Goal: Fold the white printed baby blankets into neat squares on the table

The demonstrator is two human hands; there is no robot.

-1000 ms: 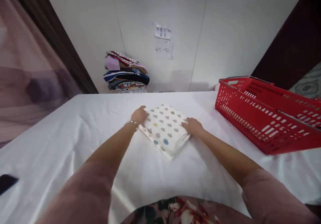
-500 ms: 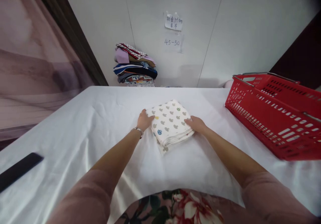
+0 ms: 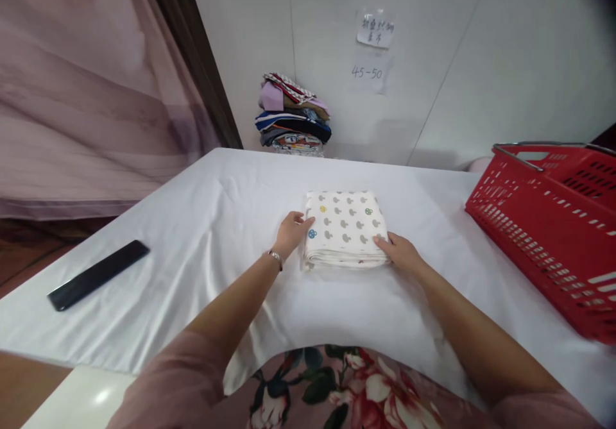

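Observation:
A folded white cloth (image 3: 345, 224) printed with grey mushroom shapes and a few coloured ones lies on the white-covered table, its layered edge facing me. My left hand (image 3: 291, 233), with a bracelet on the wrist, holds its left side, thumb at the top edge. On the opposite side, my right hand (image 3: 403, 251) grips the near right corner, thumb on top and the other fingers partly hidden at the side. The cloth sits nearly square to me.
A red plastic basket (image 3: 543, 224) stands on the right of the table (image 3: 231, 224). A black phone-like slab (image 3: 99, 275) lies at the left. Folded fabrics (image 3: 293, 118) are stacked beyond the far edge, by a wall with handwritten paper signs (image 3: 375, 31). A pink curtain (image 3: 96, 95) hangs at left.
Both hands have turned the folded cloth from a slant to nearly straight, keeping hold of its sides. The camera view has shifted left, showing more of the black slab.

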